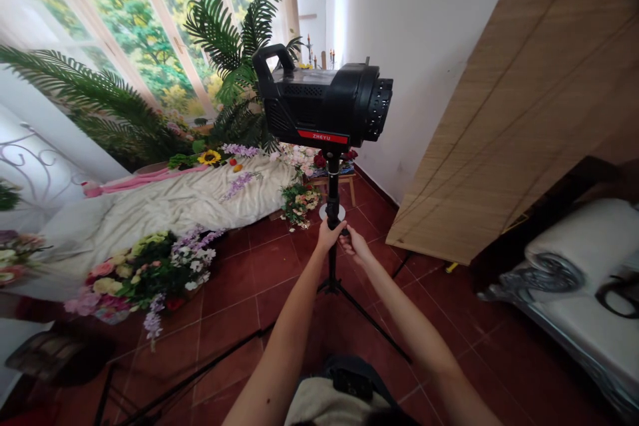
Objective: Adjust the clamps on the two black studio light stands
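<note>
A black studio light [314, 103] with a top handle and a red "ZHEYU" strip sits on a tripod light stand [332, 266]. My left hand [329, 235] is wrapped around the stand's pole just below a joint. Close by on the right side of the pole, my right hand [355, 245] has its fingers closed at a small dark knob [344, 232], which they partly hide. The stand's legs spread over the floor below my arms.
A cream-draped platform [210, 196] with flowers lies to the left. A flower arrangement [144, 266] stands before it. Palm fronds [224, 40] rise behind. A wooden panel [479, 113] leans at right, near an ornate sofa [584, 266]. Red tiles [229, 306] cover the floor.
</note>
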